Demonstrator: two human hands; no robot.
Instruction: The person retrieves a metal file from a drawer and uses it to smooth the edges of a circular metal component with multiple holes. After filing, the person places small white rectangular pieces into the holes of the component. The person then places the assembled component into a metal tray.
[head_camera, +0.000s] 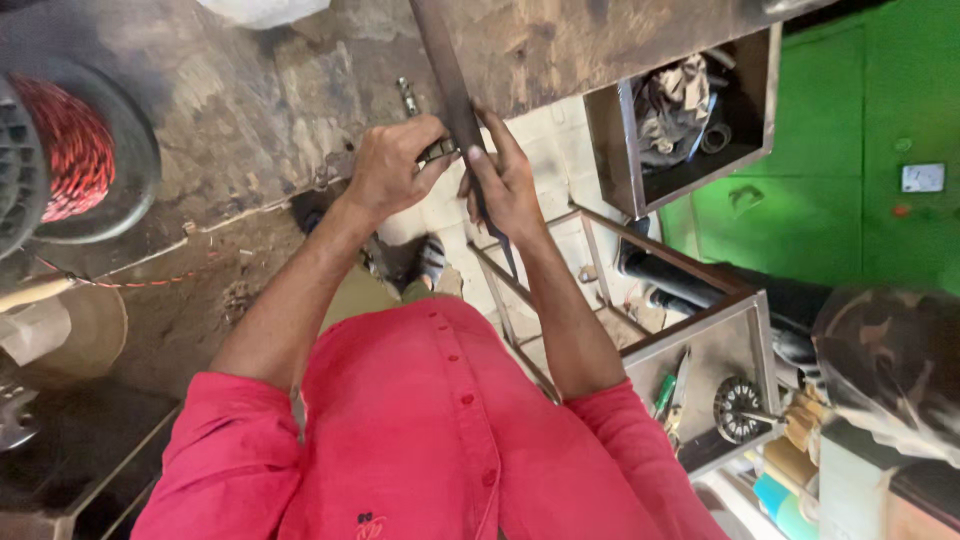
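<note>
A long, flat, dark metal bar (447, 70) runs from the top of the view down over the edge of a worn, stained workbench (260, 110). My right hand (507, 185) is wrapped around the bar near the bench edge, with the index finger stretched along it. My left hand (393, 167) pinches a small shiny metal tool (437, 152) against the left side of the bar, and the two hands touch there. My red shirt (420, 440) and both sleeves fill the lower part of the view.
A spool of red and black twisted wire (62, 150) sits at the left on the bench. A small bolt (408, 97) lies near the bar. At the right are an open metal drawer with rags (690, 100), a metal-frame shelf with tools (720, 390) and a green wall (850, 130).
</note>
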